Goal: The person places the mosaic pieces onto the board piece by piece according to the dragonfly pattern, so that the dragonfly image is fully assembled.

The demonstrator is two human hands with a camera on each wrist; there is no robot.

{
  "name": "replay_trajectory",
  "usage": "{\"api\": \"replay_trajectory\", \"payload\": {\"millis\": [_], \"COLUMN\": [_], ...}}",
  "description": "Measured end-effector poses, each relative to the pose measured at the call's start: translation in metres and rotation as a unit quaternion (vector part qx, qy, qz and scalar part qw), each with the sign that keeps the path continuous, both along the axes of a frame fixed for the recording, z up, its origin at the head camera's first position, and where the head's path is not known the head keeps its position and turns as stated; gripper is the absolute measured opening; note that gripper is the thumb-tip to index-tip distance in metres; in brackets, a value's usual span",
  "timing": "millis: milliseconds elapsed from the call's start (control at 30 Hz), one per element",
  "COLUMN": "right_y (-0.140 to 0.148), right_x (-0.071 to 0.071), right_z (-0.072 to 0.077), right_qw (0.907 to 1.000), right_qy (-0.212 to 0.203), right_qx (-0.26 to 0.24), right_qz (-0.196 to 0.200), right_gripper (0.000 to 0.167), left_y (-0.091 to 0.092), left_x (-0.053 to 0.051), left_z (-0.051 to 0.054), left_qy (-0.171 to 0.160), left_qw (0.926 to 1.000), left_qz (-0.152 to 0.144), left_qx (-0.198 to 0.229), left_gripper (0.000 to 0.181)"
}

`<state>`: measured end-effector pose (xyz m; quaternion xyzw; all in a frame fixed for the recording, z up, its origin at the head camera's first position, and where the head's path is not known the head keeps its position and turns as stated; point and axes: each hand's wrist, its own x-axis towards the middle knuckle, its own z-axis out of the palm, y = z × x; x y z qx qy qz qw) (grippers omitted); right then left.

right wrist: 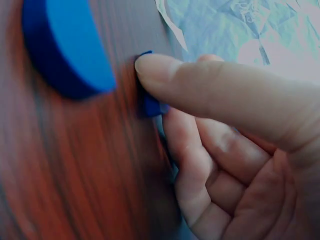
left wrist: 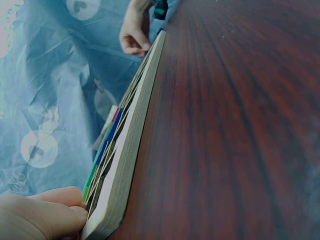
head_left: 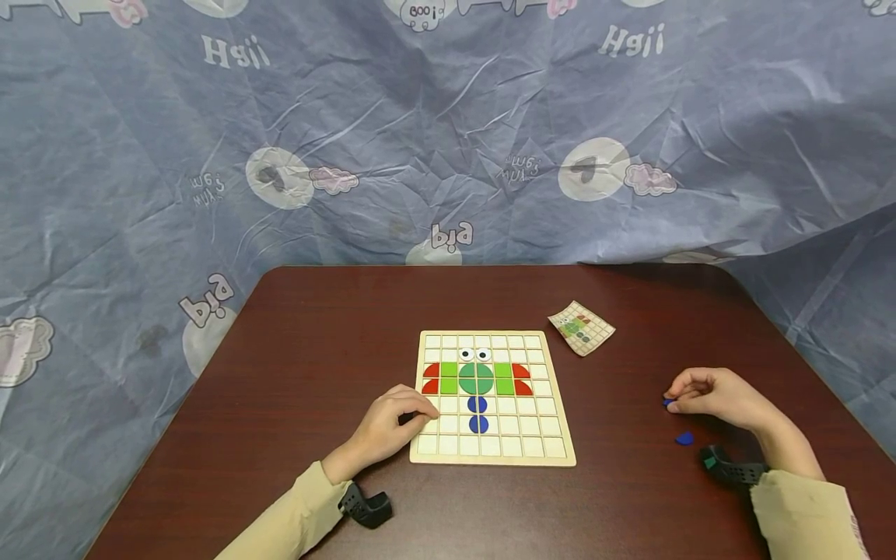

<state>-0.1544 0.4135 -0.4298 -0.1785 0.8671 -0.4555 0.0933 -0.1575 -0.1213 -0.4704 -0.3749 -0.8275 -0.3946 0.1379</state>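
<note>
On the table lies a square wooden grid board (head_left: 518, 447) with flat shapes forming a figure: white eye pieces (head_left: 474, 355), a green circle (head_left: 476, 379), light green squares (head_left: 449, 379), red quarter-round pieces (head_left: 521, 379) and blue round shapes (head_left: 478, 424). My left hand (head_left: 388, 424) rests on the board's left edge, thumb and fingertips touching its surface. Off to the right, my right hand (head_left: 721, 398) pinches a small blue piece (right wrist: 152, 105) between thumb and fingers, low over the tabletop. Another blue piece with one curved side (right wrist: 75, 47) lies beside that hand.
Behind the board's right corner lies a small pattern card (head_left: 582, 328) picturing a similar grid figure. A dark wooden table (head_left: 336, 334) carries everything. Beyond its far edge hangs a printed grey-blue cloth (head_left: 448, 140). Each wrist wears a black band (head_left: 365, 507).
</note>
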Motion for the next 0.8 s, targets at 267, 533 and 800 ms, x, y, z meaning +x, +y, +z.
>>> {"api": "replay_trajectory", "payload": {"millis": [267, 533, 800], "right_y": [-0.012, -0.033, -0.066], "right_x": [-0.001, -0.004, -0.011], "right_z": [0.003, 0.012, 0.027], "right_qw": [0.9998, 0.9991, 0.9989], "right_qy": [0.011, 0.012, 0.041], "right_qx": [0.008, 0.031, 0.019], "right_qz": [-0.012, -0.026, -0.015], "right_gripper": [0.015, 0.013, 0.011], "left_y": [0.001, 0.0, -0.001], "left_x": [0.0, 0.0, 0.0], "left_z": [-0.001, -0.001, -0.001], "left_qy": [0.0, 0.001, -0.001], "left_qw": [1.0, 1.0, 1.0], "left_qz": [-0.004, -0.006, -0.002], "left_qx": [0.0, 0.004, 0.002], "left_gripper": [0.017, 0.017, 0.017]}}
